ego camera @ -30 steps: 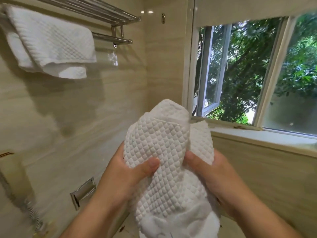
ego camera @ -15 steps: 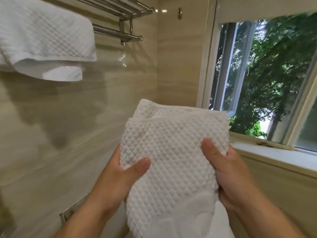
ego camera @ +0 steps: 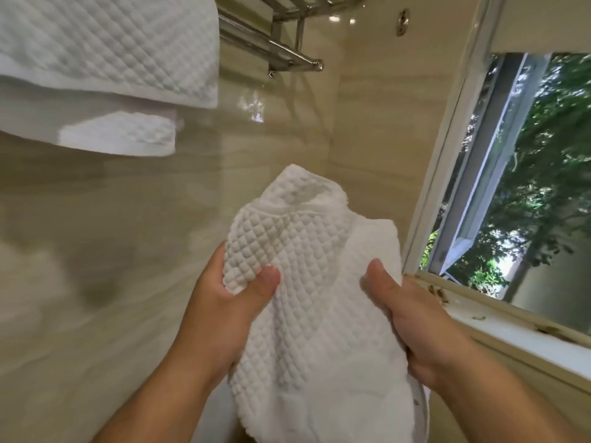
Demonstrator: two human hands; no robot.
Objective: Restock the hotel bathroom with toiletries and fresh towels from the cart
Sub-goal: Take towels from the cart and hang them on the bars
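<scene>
A white waffle-textured towel [ego camera: 316, 282] hangs bunched between both hands in front of the beige tiled wall. My left hand [ego camera: 224, 302] grips its left edge, thumb pressed on the front. My right hand [ego camera: 412, 318] grips its right edge, thumb on the front too. Another white towel [ego camera: 105, 49] is draped over the chrome towel rack [ego camera: 271, 46] at the upper left, above and left of the held towel. The lower part of the held towel drops out of view.
An open window [ego camera: 499, 174] with green trees outside fills the right side. Its white sill [ego camera: 511, 334] runs just right of my right hand. A round metal fitting [ego camera: 403, 22] sits high on the corner wall.
The view has moved closer to the wall and rack. The flat-spread towel has been drawn together into a bunched shape, with my hands closer to each other.
</scene>
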